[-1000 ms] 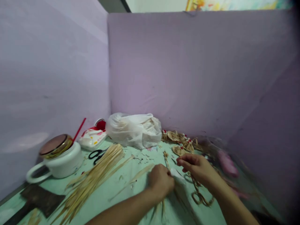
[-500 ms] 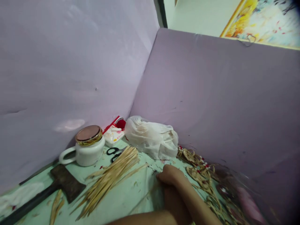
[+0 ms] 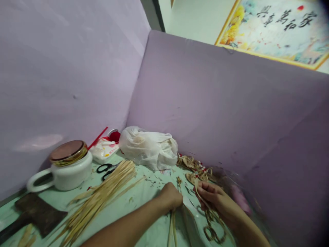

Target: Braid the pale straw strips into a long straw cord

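Observation:
My left hand (image 3: 170, 196) is closed in a fist just above the table, wrapped round pale straw strips (image 3: 173, 224) that hang below it. A short tuft also shows past its far side. To its right, my right hand (image 3: 218, 201) pinches a flat straw strip (image 3: 201, 196) between thumb and fingers. Below the right hand lie looped, braided straw pieces (image 3: 212, 233). Coiled straw ornaments (image 3: 191, 164) with red and white beads rest beyond it. A fanned bundle of dry straw strips (image 3: 102, 200) lies left of my left hand.
On the green tabletop (image 3: 147, 216), black-handled scissors (image 3: 104, 168) lie partly under the bundle. At left are a lidded white mug (image 3: 70, 175) and an axe (image 3: 38, 214). A white plastic bag (image 3: 149, 147), a tissue pack (image 3: 104, 149) and a pink spool (image 3: 240, 199) stand near the walls.
My hands, crossed close together before, are now apart, left fist at centre and right hand to its right. Straw strips now show in both. The view has swung right.

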`<state>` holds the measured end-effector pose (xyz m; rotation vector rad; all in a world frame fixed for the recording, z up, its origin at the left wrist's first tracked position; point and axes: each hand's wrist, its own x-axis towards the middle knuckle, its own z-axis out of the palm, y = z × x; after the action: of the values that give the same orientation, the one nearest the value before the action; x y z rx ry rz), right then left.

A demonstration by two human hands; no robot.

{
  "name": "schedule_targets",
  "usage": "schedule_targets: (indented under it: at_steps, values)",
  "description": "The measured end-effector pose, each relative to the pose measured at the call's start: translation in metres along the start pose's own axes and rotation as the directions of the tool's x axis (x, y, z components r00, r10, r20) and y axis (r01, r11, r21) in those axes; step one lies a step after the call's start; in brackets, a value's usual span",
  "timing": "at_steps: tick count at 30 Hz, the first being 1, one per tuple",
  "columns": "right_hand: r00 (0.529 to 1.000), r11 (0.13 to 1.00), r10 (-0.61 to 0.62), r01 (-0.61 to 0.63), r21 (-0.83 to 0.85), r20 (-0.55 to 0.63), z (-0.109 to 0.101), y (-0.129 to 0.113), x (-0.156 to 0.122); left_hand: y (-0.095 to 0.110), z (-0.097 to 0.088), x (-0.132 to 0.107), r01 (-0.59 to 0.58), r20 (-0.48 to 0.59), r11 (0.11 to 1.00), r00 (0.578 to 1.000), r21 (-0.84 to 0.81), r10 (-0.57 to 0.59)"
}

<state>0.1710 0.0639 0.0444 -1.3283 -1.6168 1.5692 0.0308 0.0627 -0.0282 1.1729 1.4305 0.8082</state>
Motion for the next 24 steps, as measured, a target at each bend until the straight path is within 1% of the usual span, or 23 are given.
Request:
schedule_targets:
  at_steps: [1,3,4,6,8,9,10,13,16,20,24]
  values:
    - [0.999,0.999,0.037,-0.037,-0.001,-0.013,-0.006,0.012,-0.003,0.004,-0.004,-0.002,0.072,0.010,0.996,0.997,0.052,-0.072]
    - [0.993,0.995,0.097,-0.099,-0.020,-0.070,-0.009,0.036,-0.002,0.010,-0.008,-0.006,0.119,0.058,0.992,0.991,0.048,-0.122]
    - [0.989,0.992,0.119,-0.123,-0.038,-0.088,-0.008,0.045,0.001,0.012,-0.010,-0.008,0.123,0.078,0.992,0.989,0.028,-0.125]
    - [0.991,0.994,0.080,-0.087,-0.064,-0.107,-0.004,0.056,0.008,0.014,-0.011,-0.009,0.097,0.108,0.995,0.989,-0.008,-0.096]
    - [0.978,1.000,-0.018,0.014,-0.024,-0.208,-0.001,0.057,0.014,0.013,-0.010,-0.008,0.078,0.121,0.997,0.990,-0.024,-0.075]
    - [0.970,0.999,-0.042,0.042,-0.003,-0.239,0.000,0.055,0.015,0.013,-0.010,-0.008,0.075,0.120,0.997,0.990,-0.025,-0.072]
    - [0.973,0.999,-0.032,0.037,0.014,-0.231,0.000,0.053,0.015,0.013,-0.009,-0.008,0.073,0.117,0.997,0.991,-0.019,-0.071]
    - [0.986,0.994,0.056,-0.040,0.103,-0.158,0.000,0.048,0.011,0.013,-0.007,-0.008,0.050,0.120,0.999,0.991,0.016,-0.052]
    - [0.983,0.984,0.107,-0.083,0.158,-0.148,0.004,0.050,0.009,0.016,-0.005,-0.010,0.052,0.115,0.998,0.992,0.025,-0.054]
    - [0.980,0.988,0.145,-0.137,0.065,-0.135,0.011,0.056,0.012,0.016,-0.004,-0.010,0.064,0.105,0.998,0.992,0.018,-0.065]
    - [0.976,0.990,0.110,-0.124,-0.064,-0.189,0.012,0.057,0.013,0.014,-0.005,-0.008,0.044,0.119,0.999,0.992,0.022,-0.047]
